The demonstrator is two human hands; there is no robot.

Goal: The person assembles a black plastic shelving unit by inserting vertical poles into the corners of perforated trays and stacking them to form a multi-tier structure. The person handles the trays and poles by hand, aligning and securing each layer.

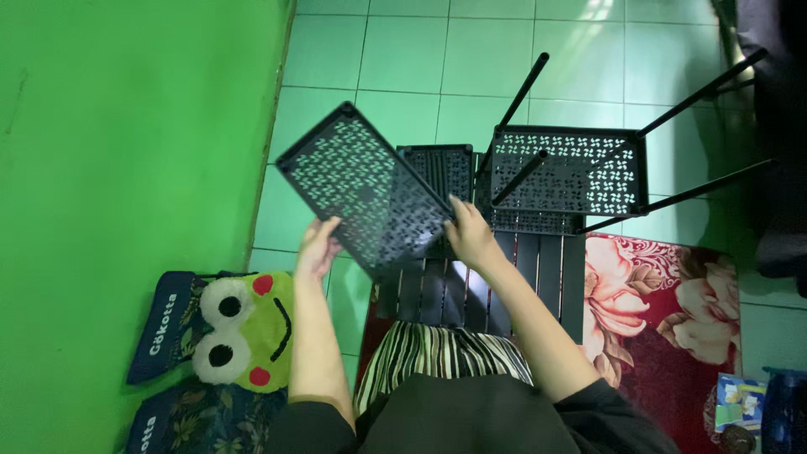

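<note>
Fingers [324, 229] of both hands pinch tilted perforated tray [361, 185].

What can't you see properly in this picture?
Head view only:
- Right hand: fingertips hidden behind the black perforated shelf panel.
- Slatted panel: near end covered by the striped cloth.
- Blue container: cut off by the right edge.
- Frog plush: lower body hidden by the left arm.

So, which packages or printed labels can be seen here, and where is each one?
Small rectangular carton, blue and white with a picture: bottom right, on the floor beside the flowered rug.
Dark blue fabric cushion with white lettering: lower left, beside the green frog plush.
Second dark blue cushion, also lettered: bottom left corner.
</note>
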